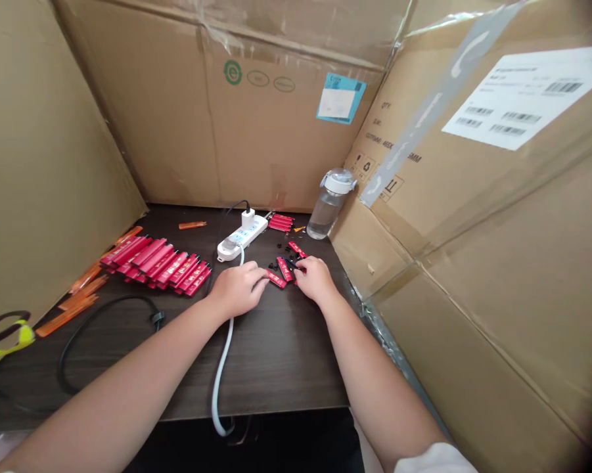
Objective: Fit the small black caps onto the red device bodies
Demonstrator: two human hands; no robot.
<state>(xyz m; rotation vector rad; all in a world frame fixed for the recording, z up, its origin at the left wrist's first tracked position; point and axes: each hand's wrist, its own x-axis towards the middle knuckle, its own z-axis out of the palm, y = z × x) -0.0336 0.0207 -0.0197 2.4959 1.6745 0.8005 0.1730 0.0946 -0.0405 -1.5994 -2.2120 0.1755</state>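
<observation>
A red packet (276, 278) lies toward the right edge of the dark table (280, 355), its end at the fingertips of the left hand (241, 289), which is curled nearly closed; whether it grips, I cannot tell. The right hand (314, 278), fingers bent together, holds a slim dark piece (292, 263) over another red packet (283, 269). Beyond, near the far right corner, stands a bottle (328, 207); red packets are heaped toward the left edge.

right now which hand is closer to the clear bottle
Right: the right hand is in front of the clear bottle; the left hand is farther off, to its front left.
</observation>
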